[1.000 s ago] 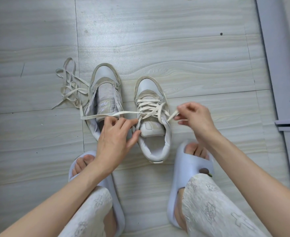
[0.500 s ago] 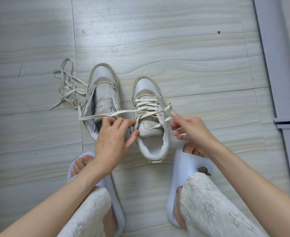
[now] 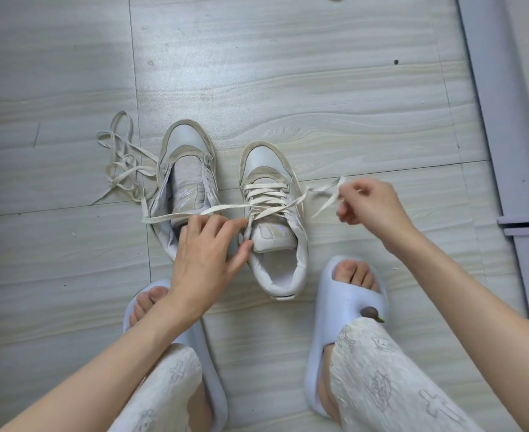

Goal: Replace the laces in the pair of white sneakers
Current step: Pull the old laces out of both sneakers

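Nearest, the left hand (image 3: 205,257) rests with loosely curled fingers against the laced sneaker (image 3: 272,219) on the floor (image 3: 319,88), fingertips touching its lace (image 3: 194,213), while the right hand (image 3: 372,204) pinches the lace's other end, beyond lies the unlaced sneaker (image 3: 188,182) beside a loose lace (image 3: 123,163).

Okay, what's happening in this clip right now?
A person crouched on a tiled floor is working on a pair of white sneakers. The right hand pinches one end of the lace threaded through the right sneaker, pulling it sideways. The left hand rests at that sneaker's tongue, touching the lace's other end. The left sneaker has no lace; a loose lace lies beside it.
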### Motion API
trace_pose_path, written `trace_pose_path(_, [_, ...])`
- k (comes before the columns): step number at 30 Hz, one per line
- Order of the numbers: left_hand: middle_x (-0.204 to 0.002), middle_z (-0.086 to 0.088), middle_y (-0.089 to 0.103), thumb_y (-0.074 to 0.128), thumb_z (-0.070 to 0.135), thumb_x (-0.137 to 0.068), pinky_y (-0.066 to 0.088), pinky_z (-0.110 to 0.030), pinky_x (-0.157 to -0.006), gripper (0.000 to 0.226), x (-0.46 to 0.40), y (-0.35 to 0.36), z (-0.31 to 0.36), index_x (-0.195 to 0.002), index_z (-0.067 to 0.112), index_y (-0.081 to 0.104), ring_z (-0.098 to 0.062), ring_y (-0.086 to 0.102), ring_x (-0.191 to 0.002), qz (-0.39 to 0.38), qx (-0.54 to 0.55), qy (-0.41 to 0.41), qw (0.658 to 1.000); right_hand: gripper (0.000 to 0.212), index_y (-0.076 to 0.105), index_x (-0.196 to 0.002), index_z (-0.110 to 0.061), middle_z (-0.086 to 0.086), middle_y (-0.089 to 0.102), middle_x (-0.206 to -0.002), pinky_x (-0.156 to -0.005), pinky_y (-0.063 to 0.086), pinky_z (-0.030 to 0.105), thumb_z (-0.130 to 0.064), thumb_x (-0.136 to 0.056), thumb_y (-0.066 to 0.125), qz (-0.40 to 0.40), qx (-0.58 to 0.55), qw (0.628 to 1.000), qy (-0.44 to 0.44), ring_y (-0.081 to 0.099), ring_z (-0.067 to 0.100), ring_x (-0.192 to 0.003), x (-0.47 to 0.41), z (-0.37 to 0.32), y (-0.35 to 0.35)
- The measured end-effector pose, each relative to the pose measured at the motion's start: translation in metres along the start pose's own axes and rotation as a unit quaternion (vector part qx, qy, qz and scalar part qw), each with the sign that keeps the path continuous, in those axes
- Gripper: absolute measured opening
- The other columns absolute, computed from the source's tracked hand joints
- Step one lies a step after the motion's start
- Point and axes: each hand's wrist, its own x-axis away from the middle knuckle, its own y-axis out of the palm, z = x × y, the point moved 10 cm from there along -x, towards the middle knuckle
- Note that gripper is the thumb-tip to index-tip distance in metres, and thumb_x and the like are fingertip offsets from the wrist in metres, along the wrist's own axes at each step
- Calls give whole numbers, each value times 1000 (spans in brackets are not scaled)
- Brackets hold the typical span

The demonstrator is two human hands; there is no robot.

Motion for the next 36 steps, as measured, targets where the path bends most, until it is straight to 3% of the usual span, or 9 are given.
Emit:
trace_pose_path(2, [-91, -4, 57, 52, 35, -86, 38, -35, -73, 32, -6, -9, 5, -112, 17, 58, -22, 43, -86, 23, 11, 6, 1000, 23, 64, -80, -14, -4, 62, -75, -75, 44, 31, -33, -89, 57, 4, 223, 973, -59, 59, 18, -79, 2, -3, 7])
trace_pose_path(7, [-106, -13, 54, 63, 17, -81, 38, -41, -80, 22, -34, -22, 2, -103, 12, 63, -27, 37, -98, 23, -21, -25, 999, 39, 66, -109, -13, 9, 59, -106, -91, 40, 38, -41, -85, 51, -34, 217, 938, -268, 53, 28, -105, 26, -49, 48])
trace_pose_path(12, [-91, -8, 60, 62, 27, -84, 38, -42, -73, 19, -44, -11, -3, -79, 8, 65, -34, 46, -95, -25, -73, 0, 997, 22, 67, -82, -10, 7, 63, -90, -82, 44, 42, -29, -78, 57, -54, 274, 897, -342, 57, 30, -93, 38, -73, 72])
trace_pose_path(16, [-73, 1, 55, 46, 34, -90, 41, -35, -67, 27, -34, -24, 21, -82, 12, 59, -22, 46, -76, -35, 59, 77, 995, 12, 58, -87, -12, 2, 61, -79, -73, 39, 33, -23, -91, 54, -104, 251, 918, -290, 57, 25, -80, 45, -70, 69])
trace_pose_path(19, [-72, 5, 54, 39, 50, -88, 42, -29, -63, 44, -16, -4, 40, -81, 14, 63, -10, 47, -66, -209, 146, 97, 962, 9, 56, -84, -22, -5, 61, -63, -65, 44, 29, -22, -93, 53, -225, 211, 925, -222, 58, 5, -55, 65, -58, 83])
trace_pose_path(22, [-87, 10, 63, 27, 62, -85, 42, -21, -71, 62, 2, 13, 50, -82, 21, 72, -4, 53, -77, -330, 154, 101, 926, 14, 67, -85, -21, -6, 65, -56, -60, 49, 17, -15, -91, 56, -286, 142, 932, -170, 66, 11, -52, 76, -51, 81])
trace_pose_path(28, [-80, 5, 64, 37, 45, -91, 39, -35, -72, 46, -37, -17, 27, -73, 18, 69, -24, 55, -79, -104, 50, 98, 989, 13, 66, -87, -18, 1, 64, -66, -55, 56, 32, -9, -90, 57, -198, 83, 968, -129, 65, 24, -60, 52, -41, 61])
trace_pose_path(31, [-86, 2, 63, 50, 41, -90, 25, -35, -77, 27, -48, -5, 6, -87, 18, 63, -26, 49, -90, -99, -17, 12, 995, 17, 64, -104, -19, -7, 53, -79, -69, 44, 23, -19, -88, 60, -110, 172, 958, -200, 53, 11, -66, 37, -50, 62])
trace_pose_path(36, [-90, 5, 63, 56, 41, -89, 19, -34, -78, 22, -56, 4, 10, -90, 23, 68, -23, 41, -97, -107, -36, -4, 994, 25, 57, -111, -21, -6, 46, -94, -75, 30, 19, -28, -87, 61, -105, 188, 957, -196, 44, 6, -78, 29, -44, 79])
